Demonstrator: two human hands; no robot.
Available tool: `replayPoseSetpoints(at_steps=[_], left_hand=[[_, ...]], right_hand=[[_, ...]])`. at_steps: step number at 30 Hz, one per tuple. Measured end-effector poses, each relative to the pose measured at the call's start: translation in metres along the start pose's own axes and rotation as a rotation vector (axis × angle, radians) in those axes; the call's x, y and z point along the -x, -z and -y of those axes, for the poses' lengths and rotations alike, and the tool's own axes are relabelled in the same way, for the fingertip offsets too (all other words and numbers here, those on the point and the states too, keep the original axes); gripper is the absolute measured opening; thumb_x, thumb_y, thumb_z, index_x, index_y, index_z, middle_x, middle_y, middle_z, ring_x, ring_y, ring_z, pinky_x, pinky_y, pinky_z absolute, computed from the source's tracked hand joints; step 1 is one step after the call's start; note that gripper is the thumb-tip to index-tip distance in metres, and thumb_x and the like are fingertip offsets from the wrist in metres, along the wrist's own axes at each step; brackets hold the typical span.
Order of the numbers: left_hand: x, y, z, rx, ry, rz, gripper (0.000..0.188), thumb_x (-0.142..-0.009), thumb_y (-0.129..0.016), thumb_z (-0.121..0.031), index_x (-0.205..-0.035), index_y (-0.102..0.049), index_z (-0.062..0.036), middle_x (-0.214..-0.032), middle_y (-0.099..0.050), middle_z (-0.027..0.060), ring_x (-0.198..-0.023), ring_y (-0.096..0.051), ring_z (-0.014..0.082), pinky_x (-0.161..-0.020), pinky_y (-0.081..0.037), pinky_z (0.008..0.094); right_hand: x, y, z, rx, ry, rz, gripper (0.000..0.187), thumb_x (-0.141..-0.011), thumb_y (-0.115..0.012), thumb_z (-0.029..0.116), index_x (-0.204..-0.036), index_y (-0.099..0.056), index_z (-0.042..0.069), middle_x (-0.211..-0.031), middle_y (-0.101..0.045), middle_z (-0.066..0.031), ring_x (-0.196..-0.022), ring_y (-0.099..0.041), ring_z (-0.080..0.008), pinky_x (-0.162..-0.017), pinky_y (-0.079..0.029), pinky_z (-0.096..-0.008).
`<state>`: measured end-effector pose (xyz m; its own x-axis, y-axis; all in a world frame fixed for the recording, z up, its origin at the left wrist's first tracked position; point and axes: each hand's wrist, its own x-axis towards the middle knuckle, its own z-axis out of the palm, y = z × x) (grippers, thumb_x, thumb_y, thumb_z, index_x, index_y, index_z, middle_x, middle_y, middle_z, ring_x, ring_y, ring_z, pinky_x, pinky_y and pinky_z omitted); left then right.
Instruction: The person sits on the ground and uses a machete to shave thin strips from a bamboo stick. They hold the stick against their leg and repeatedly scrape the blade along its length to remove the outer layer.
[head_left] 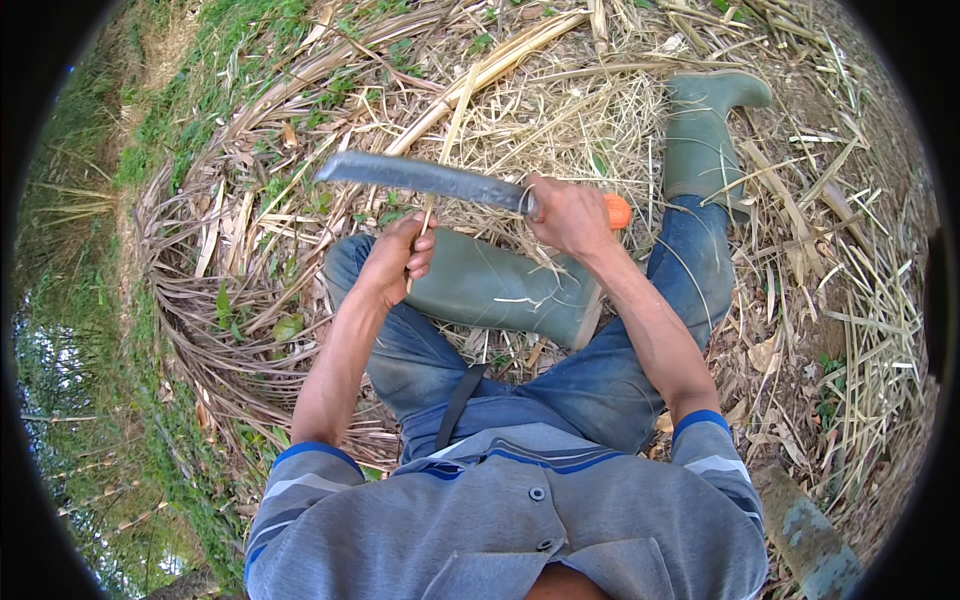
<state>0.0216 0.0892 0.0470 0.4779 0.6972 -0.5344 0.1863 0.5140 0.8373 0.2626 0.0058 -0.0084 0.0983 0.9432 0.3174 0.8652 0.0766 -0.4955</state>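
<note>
My right hand (572, 218) is wrapped round the orange handle of a machete (420, 175). Its broad dark blade points left and is slightly blurred. In my left hand (396, 255) is a thin pale strip of split cane or wood (457, 118), which runs up and away from my fingers. The blade crosses this strip just beyond my left hand; whether it cuts into it, I cannot tell. Below both hands lies my bent leg in a green rubber boot (490, 285).
My other green boot (700, 140) is stretched out at the far right. Pale shavings (590, 130) litter the ground ahead, beside longer split pieces (525, 48). Dry fronds (230, 330) curve along the left, and more strips (880, 330) lie at the right. A weathered board (812, 535) is at the lower right.
</note>
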Motion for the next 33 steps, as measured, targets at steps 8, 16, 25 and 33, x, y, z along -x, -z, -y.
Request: replayPoseSetpoints(at_steps=[8, 16, 25, 33], left_hand=[[0.016, -0.034, 0.002, 0.215, 0.002, -0.006, 0.015, -0.098, -0.037, -0.016, -0.09, -0.047, -0.0072, -0.061, -0.036, -0.0057, -0.043, -0.027, 0.0029, -0.036, -0.023, 0.0193], [0.063, -0.053, 0.016, 0.283, 0.061, 0.039, 0.02, -0.101, -0.037, -0.025, -0.093, -0.046, -0.0103, -0.062, -0.035, -0.0061, -0.042, -0.026, 0.0034, -0.036, -0.024, 0.0197], [0.072, -0.05, 0.007, 0.359, 0.051, 0.03, 0.021, -0.101, -0.036, -0.024, -0.089, -0.047, -0.0108, -0.058, -0.033, -0.0071, -0.039, -0.026, 0.0017, -0.033, -0.024, 0.0177], [0.077, -0.052, 0.01, 0.33, 0.076, -0.015, 0.022, -0.102, -0.037, -0.028, -0.089, -0.047, -0.0123, -0.058, -0.032, -0.0068, -0.039, -0.025, 0.0022, -0.032, -0.023, 0.0184]], right_hand=[[0.004, 0.0, 0.009, -0.038, 0.108, 0.021, 0.019, -0.068, -0.064, 0.011, -0.083, -0.054, 0.006, -0.07, -0.063, -0.0119, -0.06, -0.064, -0.0316, -0.055, -0.051, -0.0438], [-0.017, 0.007, -0.022, -0.008, -0.083, -0.059, 0.019, -0.068, -0.067, 0.014, -0.084, -0.058, 0.012, -0.066, -0.062, -0.0085, -0.06, -0.063, -0.0306, -0.055, -0.049, -0.0421], [-0.012, 0.006, 0.0, -0.084, 0.062, -0.089, 0.016, -0.068, -0.064, 0.01, -0.083, -0.058, 0.011, -0.067, -0.063, -0.0095, -0.061, -0.064, -0.0299, -0.054, -0.05, -0.043], [-0.015, -0.002, -0.008, -0.064, 0.15, -0.092, 0.014, -0.073, -0.06, 0.006, -0.086, -0.059, 0.011, -0.066, -0.064, -0.0079, -0.055, -0.064, -0.0243, -0.05, -0.05, -0.0403]])
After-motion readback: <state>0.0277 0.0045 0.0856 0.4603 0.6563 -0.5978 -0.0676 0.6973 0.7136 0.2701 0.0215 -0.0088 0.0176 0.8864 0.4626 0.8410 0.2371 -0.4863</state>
